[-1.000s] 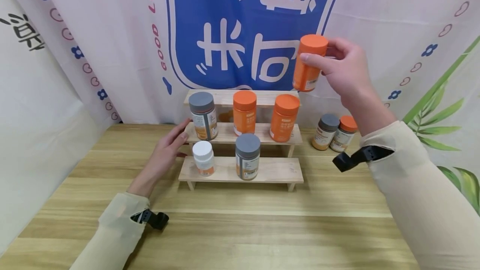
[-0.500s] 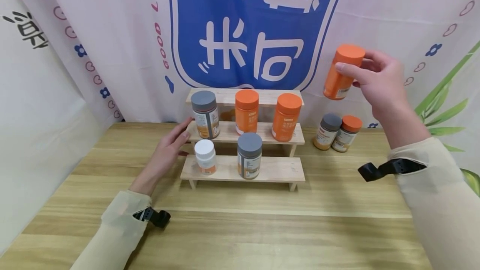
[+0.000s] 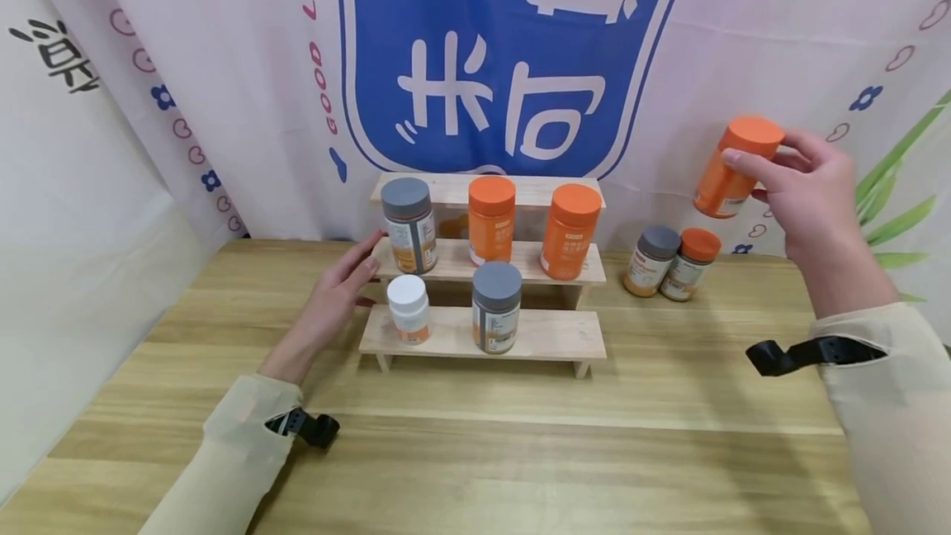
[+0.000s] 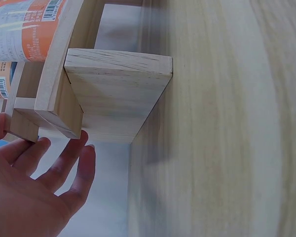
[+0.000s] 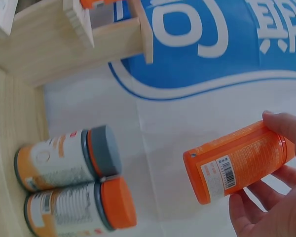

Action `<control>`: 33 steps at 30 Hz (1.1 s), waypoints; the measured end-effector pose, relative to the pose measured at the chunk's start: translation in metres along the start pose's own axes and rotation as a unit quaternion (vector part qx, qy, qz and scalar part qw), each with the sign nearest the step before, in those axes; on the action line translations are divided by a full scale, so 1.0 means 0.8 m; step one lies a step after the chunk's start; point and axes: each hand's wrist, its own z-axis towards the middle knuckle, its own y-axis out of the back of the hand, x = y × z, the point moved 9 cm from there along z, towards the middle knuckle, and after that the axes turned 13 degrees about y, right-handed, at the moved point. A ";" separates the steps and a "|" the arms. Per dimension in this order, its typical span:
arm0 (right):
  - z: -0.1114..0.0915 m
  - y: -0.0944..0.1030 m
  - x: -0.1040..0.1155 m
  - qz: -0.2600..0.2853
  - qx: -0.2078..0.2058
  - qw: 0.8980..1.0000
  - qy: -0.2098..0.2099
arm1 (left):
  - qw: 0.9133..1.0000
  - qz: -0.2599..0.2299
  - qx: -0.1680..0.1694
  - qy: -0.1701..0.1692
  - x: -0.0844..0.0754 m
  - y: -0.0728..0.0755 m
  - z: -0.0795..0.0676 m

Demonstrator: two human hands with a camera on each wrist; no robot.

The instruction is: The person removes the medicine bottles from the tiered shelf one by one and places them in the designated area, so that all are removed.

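My right hand (image 3: 813, 196) grips an orange bottle (image 3: 735, 168) near its lid, held in the air right of the wooden tiered rack (image 3: 557, 337). In the right wrist view the thumb and fingers wrap the lid end of the orange bottle (image 5: 237, 165), its barcode label showing. My left hand (image 3: 327, 295) rests at the rack's left end; in the left wrist view its fingertips (image 4: 81, 138) are right at the step edges (image 4: 59, 113). The middle step bears a grey-lidded jar (image 3: 409, 225) and two orange bottles. On the bottom step stand a white bottle (image 3: 409, 310) and another grey-lidded jar (image 3: 496, 308).
On the table (image 3: 475, 452), right of the rack, a grey-lidded jar (image 3: 651, 261) and an orange-lidded jar (image 3: 689, 264) stand side by side, below the held bottle. A printed curtain (image 3: 297, 106) hangs close behind the rack.
My right hand has carried the orange bottle rightward and somewhat down, away from above the rack's right end. The left hand has stayed at the rack's left end.
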 end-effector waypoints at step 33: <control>-0.040 0.044 -0.137 0.095 -0.073 0.988 -0.100 | 1.000 0.005 0.001 0.003 0.003 0.000 0.000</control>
